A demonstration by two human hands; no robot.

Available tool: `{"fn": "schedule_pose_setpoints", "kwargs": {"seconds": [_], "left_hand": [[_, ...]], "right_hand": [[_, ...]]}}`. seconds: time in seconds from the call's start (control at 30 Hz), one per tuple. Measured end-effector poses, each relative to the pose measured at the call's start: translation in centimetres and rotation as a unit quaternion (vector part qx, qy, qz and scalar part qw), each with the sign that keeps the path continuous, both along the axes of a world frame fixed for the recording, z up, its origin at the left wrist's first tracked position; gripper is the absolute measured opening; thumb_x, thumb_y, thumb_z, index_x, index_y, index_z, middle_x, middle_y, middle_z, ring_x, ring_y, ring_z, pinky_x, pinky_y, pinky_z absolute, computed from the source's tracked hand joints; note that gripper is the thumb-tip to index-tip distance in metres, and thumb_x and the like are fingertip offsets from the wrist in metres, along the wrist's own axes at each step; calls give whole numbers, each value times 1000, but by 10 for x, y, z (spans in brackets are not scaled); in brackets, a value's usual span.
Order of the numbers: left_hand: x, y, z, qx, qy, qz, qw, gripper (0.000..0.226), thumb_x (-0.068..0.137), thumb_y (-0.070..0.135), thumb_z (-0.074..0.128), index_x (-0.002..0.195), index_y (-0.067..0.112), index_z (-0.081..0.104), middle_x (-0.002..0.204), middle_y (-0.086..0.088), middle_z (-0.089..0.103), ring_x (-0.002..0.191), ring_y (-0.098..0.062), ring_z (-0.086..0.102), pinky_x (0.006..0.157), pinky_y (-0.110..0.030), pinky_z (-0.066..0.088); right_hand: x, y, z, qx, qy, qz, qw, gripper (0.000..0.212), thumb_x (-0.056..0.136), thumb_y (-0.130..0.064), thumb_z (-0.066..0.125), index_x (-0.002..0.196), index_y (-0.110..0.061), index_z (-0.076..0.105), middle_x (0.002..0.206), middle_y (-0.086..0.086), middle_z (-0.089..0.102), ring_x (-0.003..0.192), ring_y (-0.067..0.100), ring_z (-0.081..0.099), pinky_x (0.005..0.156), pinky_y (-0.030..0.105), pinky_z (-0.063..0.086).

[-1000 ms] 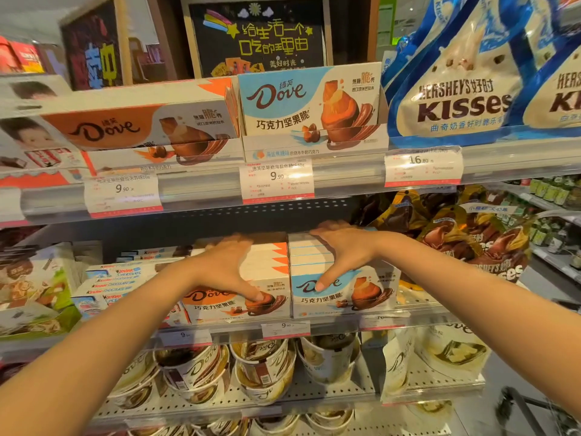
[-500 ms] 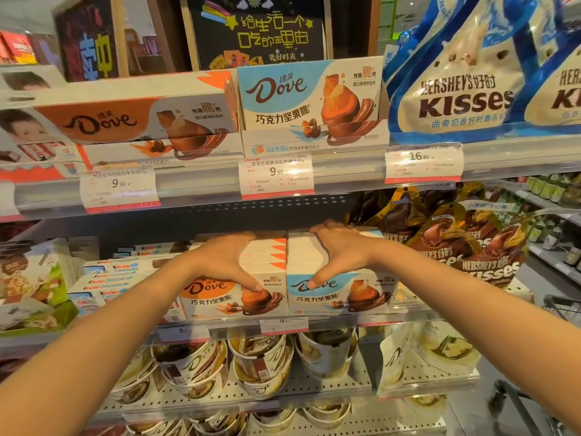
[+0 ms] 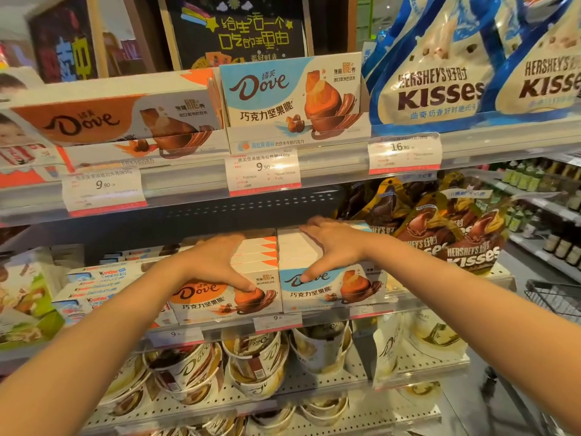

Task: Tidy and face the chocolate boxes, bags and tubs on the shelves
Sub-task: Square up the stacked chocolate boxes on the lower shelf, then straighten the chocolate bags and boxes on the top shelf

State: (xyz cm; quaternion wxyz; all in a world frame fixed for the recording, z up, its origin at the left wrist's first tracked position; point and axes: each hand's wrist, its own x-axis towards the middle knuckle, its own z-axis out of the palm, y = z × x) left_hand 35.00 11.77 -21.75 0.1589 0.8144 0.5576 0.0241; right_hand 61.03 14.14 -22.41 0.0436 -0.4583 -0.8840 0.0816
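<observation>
On the middle shelf two rows of Dove boxes stand side by side at the front edge. My left hand [image 3: 213, 261] lies over the orange Dove box row [image 3: 220, 298], thumb down on the front face. My right hand [image 3: 330, 247] rests on the blue Dove box row [image 3: 333, 287], thumb on the front label. Both hands grip their front boxes from above. The rows touch each other.
The upper shelf carries orange Dove boxes [image 3: 119, 121], a blue Dove box [image 3: 292, 96] and blue Hershey's Kisses bags [image 3: 440, 67]. Brown Kisses bags [image 3: 456, 234] sit right of my hand, Kinder boxes [image 3: 100, 284] to the left. Dove tubs [image 3: 251, 363] fill the shelf below. A wire basket [image 3: 553, 297] stands at right.
Both hands stay on the two Dove rows; the boxes have slid slightly forward to the shelf's front edge. The view has shifted a little.
</observation>
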Motion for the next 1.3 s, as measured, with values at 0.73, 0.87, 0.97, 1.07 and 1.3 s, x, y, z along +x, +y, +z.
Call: {"fn": "schedule_pose_setpoints", "kwargs": {"seconds": [0.73,0.87,0.97,1.07,1.3], "left_hand": [[242,-2,16,65,-344,9,937,29,72,8,79,96,8,62,99,-14,65,77,-14,61,80,-30,52],[274,14,7,65,-324,32,943,49,67,12,83,106,10,54,104,-11,61,96,-21,60,82,-31,50],[288,27,0,33,-277,51,959,57,65,15,84,111,10,50,103,-7,54,93,-18,54,84,-33,49],[297,40,-6,20,-247,82,965,66,67,15,83,122,7,47,98,-9,55,91,-20,55,80,-35,48],[303,54,-11,44,-172,111,978,74,76,21,77,138,2,40,142,-13,43,127,-26,45,95,-27,39]], "right_hand": [[219,-80,-21,337,326,-161,868,26,78,-16,72,75,-9,48,73,-5,45,69,18,45,60,31,37],[263,-73,-41,297,374,-300,826,47,71,-29,79,85,-14,37,82,-4,33,75,14,34,66,25,29],[282,-58,-47,205,357,-338,846,71,60,-41,84,109,-9,43,104,5,44,96,19,44,81,32,41],[288,-40,-46,107,313,-305,893,95,53,-45,87,130,-15,41,126,4,52,118,21,48,99,40,41],[291,-5,-43,0,378,-212,901,75,58,-27,88,122,-16,52,112,1,65,102,18,63,90,37,52]]}}
